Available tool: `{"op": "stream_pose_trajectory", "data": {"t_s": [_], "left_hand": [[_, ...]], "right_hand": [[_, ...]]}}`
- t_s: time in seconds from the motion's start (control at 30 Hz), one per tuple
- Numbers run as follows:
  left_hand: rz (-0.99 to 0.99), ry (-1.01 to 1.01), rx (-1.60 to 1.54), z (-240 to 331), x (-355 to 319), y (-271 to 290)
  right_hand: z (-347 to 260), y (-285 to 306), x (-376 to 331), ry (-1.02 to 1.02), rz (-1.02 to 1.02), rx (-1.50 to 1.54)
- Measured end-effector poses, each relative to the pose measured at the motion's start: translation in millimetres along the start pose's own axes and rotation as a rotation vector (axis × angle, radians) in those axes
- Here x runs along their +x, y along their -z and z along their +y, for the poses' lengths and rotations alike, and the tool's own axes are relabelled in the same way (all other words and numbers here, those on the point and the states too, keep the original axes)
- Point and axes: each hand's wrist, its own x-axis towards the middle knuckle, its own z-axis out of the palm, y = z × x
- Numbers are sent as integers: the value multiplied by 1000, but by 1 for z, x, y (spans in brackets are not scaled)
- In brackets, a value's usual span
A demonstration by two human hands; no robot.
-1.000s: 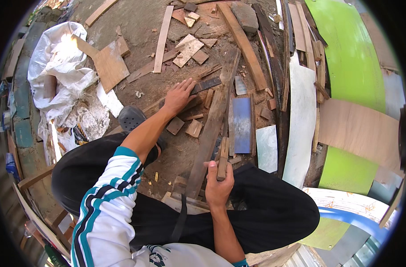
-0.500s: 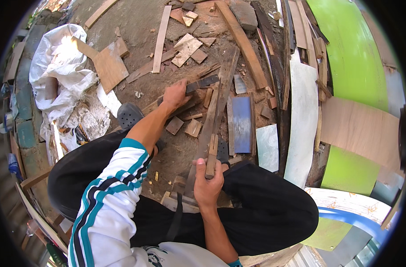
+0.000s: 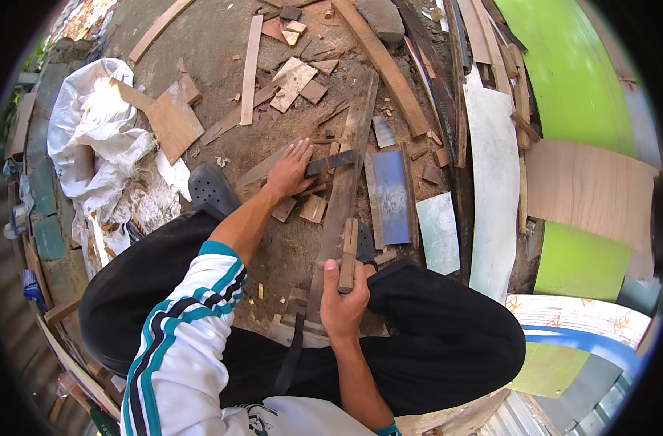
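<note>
My left hand (image 3: 291,171) lies flat with its fingers stretched out, back upward. Its fingers rest at the near end of a dark flat strip (image 3: 333,162), which reaches across to a long worn board (image 3: 343,190). What lies under the palm is hidden. Closer to me, my right hand (image 3: 344,298) is closed around a short wooden block (image 3: 348,263) with a slit in its upper end, thumb along its side. The block stands over the near part of the long board, between my legs. Small wood blocks (image 3: 314,208) lie on the ground beside the left wrist.
Grey clogs (image 3: 211,187) are on my feet. A white sack (image 3: 92,120) and a square plywood offcut (image 3: 175,122) lie at left. Right of the board are a blue panel (image 3: 392,198), a pale sheet (image 3: 491,189) and green sheets (image 3: 575,80). Scrap wood (image 3: 294,81) litters the far ground.
My left hand has gone from curled fingers by the dark strip to flat, stretched fingers. The strip's near end has shifted slightly lower. My right hand still holds the wooden block.
</note>
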Motion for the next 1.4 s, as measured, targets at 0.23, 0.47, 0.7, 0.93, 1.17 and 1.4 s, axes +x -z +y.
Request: {"op": "stream_pose_trajectory", "data": {"t_s": [0.23,0.47,0.7,0.93,1.17,1.4], "left_hand": [[-37,121,-30,9,-2,-4],[153,291,115,28,-19,1],[-38,299,231,15,-40,1],[-122,248,191,28,-46,-3],[-214,396,43,56,-49,-2],[-311,307,75,47,-47,-3]], "right_hand": [[14,-7,2,30,-10,-104],[1,-15,-5,-7,-25,-33],[-23,-10,-15,102,-53,15],[-30,0,-21,94,-41,64],[-30,-3,-22,130,-48,67],[-28,-7,-22,59,-89,97]]}}
